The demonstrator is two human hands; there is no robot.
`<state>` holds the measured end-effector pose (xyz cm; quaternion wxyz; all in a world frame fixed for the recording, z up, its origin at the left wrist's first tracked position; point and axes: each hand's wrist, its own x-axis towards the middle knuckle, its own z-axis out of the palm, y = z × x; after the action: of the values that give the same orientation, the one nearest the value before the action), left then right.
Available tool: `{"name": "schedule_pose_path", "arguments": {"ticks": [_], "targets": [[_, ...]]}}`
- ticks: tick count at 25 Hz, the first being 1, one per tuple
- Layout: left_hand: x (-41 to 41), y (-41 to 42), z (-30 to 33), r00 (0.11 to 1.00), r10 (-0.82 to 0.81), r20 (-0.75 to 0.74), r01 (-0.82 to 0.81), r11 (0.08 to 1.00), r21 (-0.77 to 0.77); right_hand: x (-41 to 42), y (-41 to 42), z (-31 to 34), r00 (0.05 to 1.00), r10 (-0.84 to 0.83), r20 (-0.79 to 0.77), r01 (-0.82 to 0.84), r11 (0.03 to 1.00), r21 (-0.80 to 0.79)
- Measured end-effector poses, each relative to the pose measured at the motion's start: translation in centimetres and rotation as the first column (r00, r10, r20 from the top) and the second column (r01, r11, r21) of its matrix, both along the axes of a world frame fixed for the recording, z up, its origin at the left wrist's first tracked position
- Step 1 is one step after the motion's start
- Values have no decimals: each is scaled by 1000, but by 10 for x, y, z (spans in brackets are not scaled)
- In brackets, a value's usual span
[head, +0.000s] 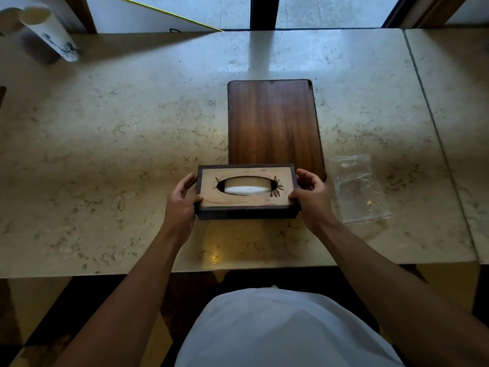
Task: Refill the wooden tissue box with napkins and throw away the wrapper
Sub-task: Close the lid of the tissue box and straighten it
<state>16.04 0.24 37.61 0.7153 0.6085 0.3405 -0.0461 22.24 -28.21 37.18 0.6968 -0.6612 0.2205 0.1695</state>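
The wooden tissue box [238, 200] has a light top with an oval slot and dark sides, and it is near the table's front centre. White napkins [247, 188] show through the slot. My left hand [182, 201] grips the box's left end and my right hand [311, 194] grips its right end. A flat dark wooden panel [274, 123] lies on the table just behind the box. The empty clear plastic wrapper [358, 188] lies flat on the table to the right of my right hand.
The marble table [119, 144] has a seam on the right [434, 133] and its front edge runs just below my forearms. A white patterned cylinder [49, 33] stands at the far left corner. Windows run along the back.
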Motion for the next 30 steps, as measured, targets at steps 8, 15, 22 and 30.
{"name": "schedule_pose_path", "arguments": {"ticks": [8,15,22,30], "targets": [[-20,0,-13,995,-100,-7,100,992,72,-19,-4,-21,993,119,-13,-119,993,-16],[-21,-5,-14,991,-134,21,130,982,138,-28,7,-22,972,232,37,-220,954,-203],[-20,-2,-17,984,-180,3,176,967,186,-28,7,-26,965,262,18,-251,938,-240],[-18,-6,-11,979,-202,1,197,956,218,-21,8,-24,965,262,25,-246,933,-263]]}}
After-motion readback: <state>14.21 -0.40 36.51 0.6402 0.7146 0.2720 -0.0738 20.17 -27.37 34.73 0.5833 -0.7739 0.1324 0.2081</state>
